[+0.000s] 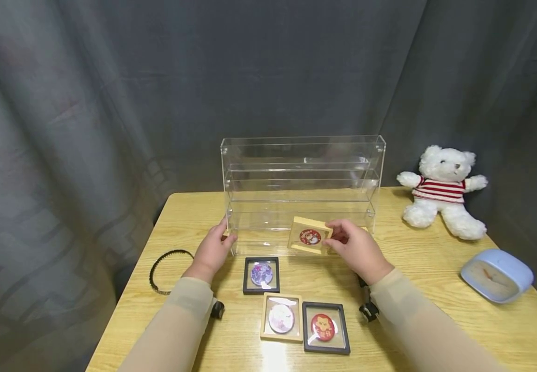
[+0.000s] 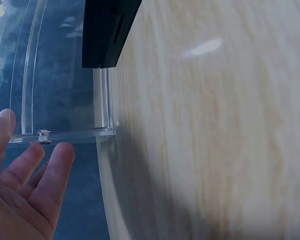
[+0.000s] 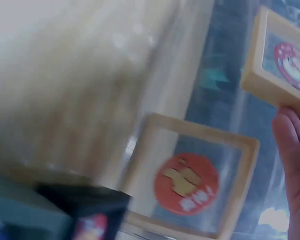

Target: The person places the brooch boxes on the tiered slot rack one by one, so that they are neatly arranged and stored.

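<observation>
The wooden frame (image 1: 303, 227) was up off the table, slightly tilted, before the lower right part of the clear stand (image 1: 273, 192); whether it touched the stand could not be told. A red round badge (image 1: 310, 237) showed behind its window. The right hand (image 1: 360, 252) pinched it by its right edge, thumb on the near side, fingers behind.

It looked light and stiff, with a smooth window that would probably slip or smudge under fingertips and might crack if dropped. The plain rim seemed the surer hold, best pinched at a side edge, clear of the window.

Just beside it, a second wooden frame (image 3: 202, 131) with a red badge seemed to stand at the bottom right of the stand. The left hand (image 1: 211, 251) was at the stand's left end, fingers loosely extended beside the side panel; how firmly they pressed could not be told.

Nearer the person lay a purple-badge black frame (image 1: 261, 276), a pale-badge wooden frame (image 1: 281, 317) and, just beside that, a red-badge black frame (image 1: 326, 327). Farther out on the table (image 1: 417, 258) were a black hairband (image 1: 152, 271) to the left, and a white bear (image 1: 442, 188) and a blue clock (image 1: 496, 275) to the right. A grey curtain (image 1: 268, 67) hung behind.
</observation>
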Available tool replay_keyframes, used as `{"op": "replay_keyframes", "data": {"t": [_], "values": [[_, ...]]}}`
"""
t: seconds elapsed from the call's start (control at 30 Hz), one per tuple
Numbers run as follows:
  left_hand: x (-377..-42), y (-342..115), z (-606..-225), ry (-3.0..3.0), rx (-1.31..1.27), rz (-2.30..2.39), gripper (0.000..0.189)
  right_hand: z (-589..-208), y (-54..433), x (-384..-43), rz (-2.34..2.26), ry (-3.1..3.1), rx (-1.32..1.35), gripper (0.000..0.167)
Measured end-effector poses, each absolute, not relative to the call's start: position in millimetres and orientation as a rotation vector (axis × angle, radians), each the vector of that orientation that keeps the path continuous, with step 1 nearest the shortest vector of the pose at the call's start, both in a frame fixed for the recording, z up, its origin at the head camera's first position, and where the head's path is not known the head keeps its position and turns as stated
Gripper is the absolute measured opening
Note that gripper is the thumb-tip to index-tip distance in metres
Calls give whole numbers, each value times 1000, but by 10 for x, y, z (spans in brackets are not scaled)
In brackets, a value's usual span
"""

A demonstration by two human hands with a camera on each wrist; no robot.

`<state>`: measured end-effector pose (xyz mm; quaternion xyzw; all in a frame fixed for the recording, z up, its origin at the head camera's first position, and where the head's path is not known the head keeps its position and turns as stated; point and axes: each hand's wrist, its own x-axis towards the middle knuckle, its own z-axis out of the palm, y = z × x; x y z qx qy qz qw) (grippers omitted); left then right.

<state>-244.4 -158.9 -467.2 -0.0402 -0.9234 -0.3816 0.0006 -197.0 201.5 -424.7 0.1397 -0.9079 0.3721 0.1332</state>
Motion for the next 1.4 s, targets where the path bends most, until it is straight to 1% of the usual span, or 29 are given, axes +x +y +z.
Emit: {"op": "replay_keyframes", "data": {"t": [0.17, 0.3, 0.5, 0.83, 1.07, 1.4], "values": [[-2451, -1593, -4655, -2902, -133, -1193, 66, -4086, 2056, -2043, 1049, -2581, 366, 33], [-2452, -1591, -4646, -2905, -121, -1195, 66, -4062, 2080, -2094, 1069, -2587, 368, 28], [-2451, -1581, -4638, -2903, -136, -1198, 66, -4125, 2122, -2129, 1086, -2625, 337, 22], [-2446, -1590, -4650, -2910, -111, -1215, 66, -4155, 2125, -2146, 1014, -2569, 387, 23], [-2448, -1592, -4669, -2907, -113, -1208, 66, -4260, 2134, -2173, 941, -2633, 384, 23], [-2430, -1579, -4674, -2904, -94, -1213, 65, -4434, 2123, -2221, 720, -2552, 507, 17]]}}
